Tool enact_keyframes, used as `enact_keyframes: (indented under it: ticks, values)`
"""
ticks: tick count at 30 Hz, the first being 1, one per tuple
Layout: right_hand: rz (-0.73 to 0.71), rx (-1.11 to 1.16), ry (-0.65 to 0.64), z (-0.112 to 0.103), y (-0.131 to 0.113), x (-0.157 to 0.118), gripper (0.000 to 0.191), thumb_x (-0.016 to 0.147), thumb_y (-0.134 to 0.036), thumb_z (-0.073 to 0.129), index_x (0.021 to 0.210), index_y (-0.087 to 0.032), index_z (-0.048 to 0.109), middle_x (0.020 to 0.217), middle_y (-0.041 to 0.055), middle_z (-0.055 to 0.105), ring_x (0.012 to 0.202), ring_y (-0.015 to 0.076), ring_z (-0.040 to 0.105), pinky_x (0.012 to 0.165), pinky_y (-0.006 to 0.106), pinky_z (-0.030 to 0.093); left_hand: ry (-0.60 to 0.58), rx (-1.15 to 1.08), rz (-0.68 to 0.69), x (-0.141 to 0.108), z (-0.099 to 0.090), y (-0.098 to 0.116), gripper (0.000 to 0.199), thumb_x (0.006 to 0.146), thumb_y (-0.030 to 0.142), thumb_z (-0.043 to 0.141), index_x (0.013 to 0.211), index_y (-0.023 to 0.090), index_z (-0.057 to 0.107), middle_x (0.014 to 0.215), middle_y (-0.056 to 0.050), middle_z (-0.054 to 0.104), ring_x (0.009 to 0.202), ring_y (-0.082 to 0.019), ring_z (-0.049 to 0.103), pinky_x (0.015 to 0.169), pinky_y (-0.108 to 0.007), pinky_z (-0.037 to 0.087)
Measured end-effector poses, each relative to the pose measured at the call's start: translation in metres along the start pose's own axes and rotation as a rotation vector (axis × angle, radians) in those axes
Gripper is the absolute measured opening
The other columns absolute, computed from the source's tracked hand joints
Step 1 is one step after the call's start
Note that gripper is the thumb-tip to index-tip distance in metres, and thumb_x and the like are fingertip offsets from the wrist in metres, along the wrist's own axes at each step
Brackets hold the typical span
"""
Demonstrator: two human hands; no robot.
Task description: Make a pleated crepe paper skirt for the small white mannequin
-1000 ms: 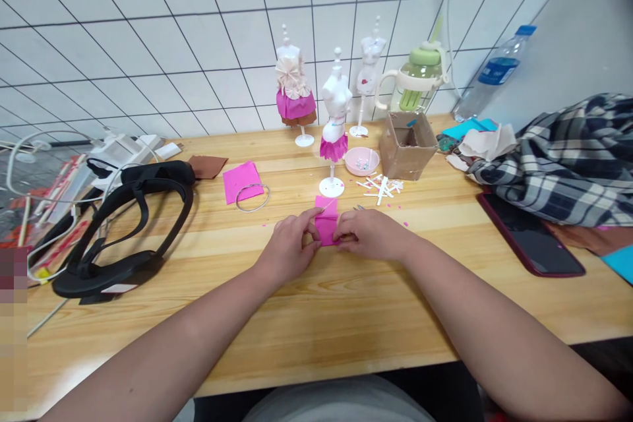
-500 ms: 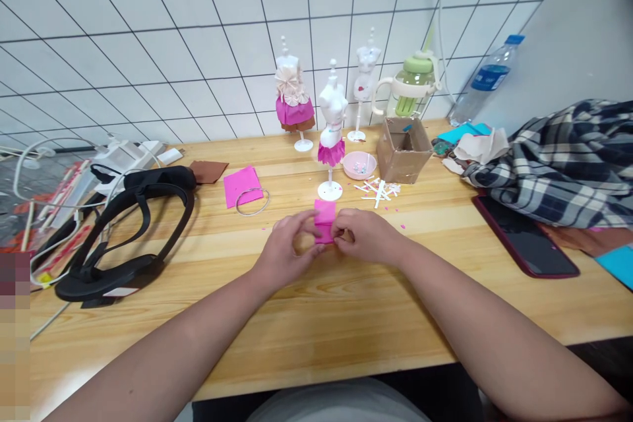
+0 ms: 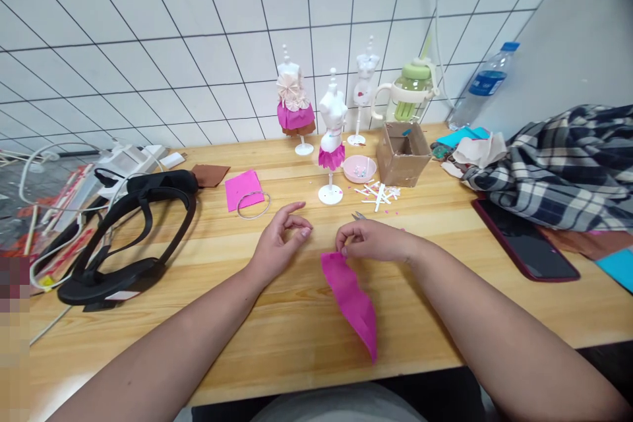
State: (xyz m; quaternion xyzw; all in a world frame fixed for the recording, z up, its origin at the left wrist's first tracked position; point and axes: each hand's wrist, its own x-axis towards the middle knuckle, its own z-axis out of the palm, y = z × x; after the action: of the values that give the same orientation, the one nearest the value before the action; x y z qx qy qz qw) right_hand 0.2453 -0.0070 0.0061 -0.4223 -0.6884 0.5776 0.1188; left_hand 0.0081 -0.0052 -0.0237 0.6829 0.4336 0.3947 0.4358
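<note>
- Over the worktop's front half, magenta strip: upper end pinched in right hand, rest trailing toward front edge.
- Left hand: empty, fingers loosely bent, thumb apart; left of strip.
- Metal ring: partly over magenta square.
- Skirted mannequin: upright beyond both hands, near pink bowl.
- Cardboard box: right of bowl.

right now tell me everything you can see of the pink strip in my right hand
The pink strip is long, narrow and thin, apparently fabric or crepe-like paper, bright magenta and unfolded, with a gently wavy surface. The right hand pinches its far end. From there it slants toward the near edge of the table, drifting rightward and tapering to a point. Whether its lower part touches the wood is unclear.
</note>
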Motion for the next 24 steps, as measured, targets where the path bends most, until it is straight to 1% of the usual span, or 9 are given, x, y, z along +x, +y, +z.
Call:
enact_keyframes:
  ticks: [2,3,4,6,9,12,14,19,24]
  values:
    - [-0.034,-0.218,0.189,0.006,0.004,0.008,0.012,0.076,-0.011,0.055,0.08,-0.016,0.066,0.071,-0.0028,0.063,0.062,0.0086,0.052,0.061,0.021,0.039,-0.098,0.082,0.001,-0.001,0.001,0.002,0.054,0.088,0.038,0.061,0.135,0.02,0.041,0.106,-0.01,0.071,0.106,-0.022,0.065,0.098,-0.041,0.045]
    - [-0.051,-0.313,0.25,0.008,0.006,0.011,0.014,0.076,-0.01,0.055,0.079,-0.016,0.067,0.073,-0.0016,0.065,0.065,0.0099,0.054,0.064,0.022,0.04,-0.133,0.133,0.007,-0.001,0.002,0.002,0.056,0.087,0.038,0.063,0.136,0.021,0.041,0.111,-0.011,0.071,0.11,-0.023,0.064,0.099,-0.042,0.043]
    - [-0.071,-0.393,0.286,0.01,0.007,0.013,0.015,0.076,-0.009,0.055,0.079,-0.016,0.068,0.074,-0.0006,0.066,0.067,0.011,0.055,0.066,0.023,0.04,-0.157,0.188,0.017,-0.001,0.003,0.002,0.059,0.085,0.038,0.065,0.136,0.021,0.041,0.115,-0.011,0.071,0.114,-0.024,0.063,0.101,-0.042,0.042]
    - [-0.134,-0.517,0.308,0.014,0.009,0.016,0.016,0.078,-0.01,0.055,0.081,-0.017,0.069,0.078,0.0012,0.067,0.072,0.0127,0.057,0.07,0.025,0.04,-0.182,0.3,0.041,0.0,0.006,0.003,0.063,0.081,0.036,0.07,0.136,0.022,0.042,0.118,-0.01,0.071,0.118,-0.025,0.061,0.103,-0.044,0.04]
    - [-0.192,-0.627,0.327,0.018,0.009,0.018,0.019,0.081,-0.013,0.053,0.085,-0.018,0.07,0.085,0.0033,0.066,0.079,0.015,0.057,0.075,0.027,0.039,-0.187,0.427,0.066,0.001,0.01,0.004,0.062,0.079,0.031,0.072,0.134,0.024,0.045,0.109,-0.006,0.075,0.115,-0.025,0.063,0.104,-0.046,0.037]
    - [-0.19,-0.649,0.342,0.019,0.01,0.02,0.019,0.083,-0.013,0.052,0.086,-0.019,0.07,0.085,0.003,0.065,0.08,0.0153,0.057,0.078,0.028,0.038,-0.162,0.511,0.055,0.002,0.011,0.007,0.054,0.08,0.025,0.068,0.13,0.025,0.049,0.095,-0.001,0.077,0.109,-0.024,0.065,0.103,-0.048,0.034]
    - [-0.183,-0.644,0.353,0.018,0.011,0.021,0.018,0.084,-0.014,0.052,0.086,-0.019,0.07,0.086,0.0028,0.064,0.08,0.0153,0.057,0.079,0.029,0.038,-0.146,0.545,0.047,0.002,0.012,0.007,0.05,0.08,0.025,0.067,0.128,0.026,0.051,0.09,0.002,0.077,0.105,-0.023,0.066,0.103,-0.049,0.032]
    - [-0.159,-0.64,0.393,0.018,0.012,0.022,0.017,0.085,-0.015,0.053,0.087,-0.018,0.07,0.088,0.0036,0.065,0.085,0.0163,0.057,0.079,0.028,0.039,-0.114,0.572,0.045,0.002,0.012,0.006,0.046,0.08,0.025,0.065,0.125,0.028,0.053,0.085,0.003,0.077,0.099,-0.022,0.067,0.101,-0.047,0.031]
    - [-0.145,-0.598,0.436,0.019,0.014,0.023,0.021,0.083,-0.025,0.06,0.1,-0.02,0.071,0.087,0.0023,0.066,0.083,0.0162,0.058,0.075,0.027,0.04,-0.088,0.592,0.038,0.003,0.013,0.006,0.046,0.08,0.022,0.063,0.125,0.027,0.053,0.084,0.004,0.076,0.097,-0.021,0.067,0.099,-0.045,0.033]
